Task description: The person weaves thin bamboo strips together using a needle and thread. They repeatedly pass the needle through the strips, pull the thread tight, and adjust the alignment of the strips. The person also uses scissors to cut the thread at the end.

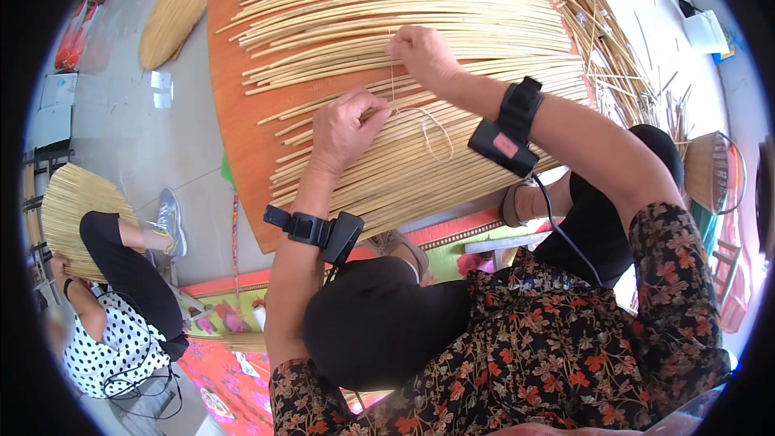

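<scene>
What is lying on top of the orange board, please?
On the orange board lie rows of long pale stalks, with a loop of cord over them. The left hand and right hand hide some stalks; the board's surface beneath the densest rows cannot be seen.

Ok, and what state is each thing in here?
Left hand: closed, apparently on the thread
Right hand: closed, apparently on the thread
Thread: straight between the hands
Cord loop: slack, over stalks
Stalks: side by side, left ends uneven
Orange board: partly covered
Wrist devices: strapped on
Co-worker's straw-coloured piece: held at its edge
</scene>
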Motion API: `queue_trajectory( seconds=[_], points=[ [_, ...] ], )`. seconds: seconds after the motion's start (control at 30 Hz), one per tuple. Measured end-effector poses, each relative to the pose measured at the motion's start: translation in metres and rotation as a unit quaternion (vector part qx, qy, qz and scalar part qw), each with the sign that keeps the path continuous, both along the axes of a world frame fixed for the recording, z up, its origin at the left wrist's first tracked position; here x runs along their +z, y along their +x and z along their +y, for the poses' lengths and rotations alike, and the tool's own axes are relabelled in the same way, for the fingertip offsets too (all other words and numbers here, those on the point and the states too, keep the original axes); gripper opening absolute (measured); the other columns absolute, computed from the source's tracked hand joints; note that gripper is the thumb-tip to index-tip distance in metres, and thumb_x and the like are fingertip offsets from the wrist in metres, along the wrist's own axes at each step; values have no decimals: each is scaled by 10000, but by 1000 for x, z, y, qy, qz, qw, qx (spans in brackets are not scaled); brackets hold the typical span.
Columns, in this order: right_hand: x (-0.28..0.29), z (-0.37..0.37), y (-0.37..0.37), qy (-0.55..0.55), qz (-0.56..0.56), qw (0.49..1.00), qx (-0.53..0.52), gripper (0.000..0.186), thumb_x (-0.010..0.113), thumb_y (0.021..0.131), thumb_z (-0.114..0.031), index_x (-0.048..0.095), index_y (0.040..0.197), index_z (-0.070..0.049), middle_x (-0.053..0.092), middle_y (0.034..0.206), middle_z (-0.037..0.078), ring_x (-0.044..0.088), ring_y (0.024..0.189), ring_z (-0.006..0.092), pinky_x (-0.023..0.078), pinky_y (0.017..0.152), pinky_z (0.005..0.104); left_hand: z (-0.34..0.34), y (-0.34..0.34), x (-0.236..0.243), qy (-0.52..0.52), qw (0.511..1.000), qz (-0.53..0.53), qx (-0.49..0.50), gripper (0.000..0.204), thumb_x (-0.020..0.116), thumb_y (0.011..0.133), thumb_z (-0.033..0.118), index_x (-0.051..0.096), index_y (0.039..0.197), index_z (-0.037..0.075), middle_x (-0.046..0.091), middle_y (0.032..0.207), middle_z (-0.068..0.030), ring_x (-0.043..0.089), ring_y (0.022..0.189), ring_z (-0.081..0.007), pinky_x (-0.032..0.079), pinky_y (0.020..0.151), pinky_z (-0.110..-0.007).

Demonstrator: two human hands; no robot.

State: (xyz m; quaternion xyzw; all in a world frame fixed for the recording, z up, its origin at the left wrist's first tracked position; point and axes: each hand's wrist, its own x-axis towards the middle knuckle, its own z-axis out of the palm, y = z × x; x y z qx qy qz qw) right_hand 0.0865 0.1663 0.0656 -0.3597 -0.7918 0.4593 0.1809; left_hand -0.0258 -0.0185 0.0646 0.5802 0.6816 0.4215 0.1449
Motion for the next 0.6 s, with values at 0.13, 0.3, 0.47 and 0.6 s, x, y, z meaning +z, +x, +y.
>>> queue_trajectory(
  seconds=[0.13, 0.3, 0.47, 0.6],
  points=[
    [42, -11, 14, -151, -74, 983, 75, 242, 616, 1058, -222, 693, 1073, 6, 715, 822, 89, 683, 704, 170, 599, 671, 321, -4, -2, -2, -2, 1000, 22, -2, 118, 812, 875, 183, 772, 884, 73, 755, 895, -51, 746, 790, -271, 577, 671, -369],
    [46, -26, 21, -342, -26, 935, 87, 228, 547, 1100, -192, 585, 1134, 30, 687, 884, 99, 705, 729, 181, 690, 695, 347, -3, -2, 4, -27, 999, 16, -24, 114, 817, 878, 108, 752, 927, 28, 728, 879, -95, 729, 790, -276, 561, 695, -365],
    [47, -23, 8, -447, 116, 887, -11, 219, 627, 1085, -169, 521, 943, -40, 513, 806, 42, 590, 761, 166, 688, 912, 444, -4, -3, 6, -66, 998, 0, -10, 132, 802, 893, 128, 753, 959, 25, 703, 869, -87, 688, 738, -262, 538, 675, -358],
    [41, 4, -14, -399, 274, 874, -47, 207, 613, 1083, -144, 519, 944, -23, 501, 821, 34, 586, 752, 152, 649, 1020, 459, -7, -5, 3, -25, 999, 28, -25, 120, 800, 898, 131, 762, 975, 47, 681, 861, -68, 669, 729, -242, 530, 668, -352]
  ],
)
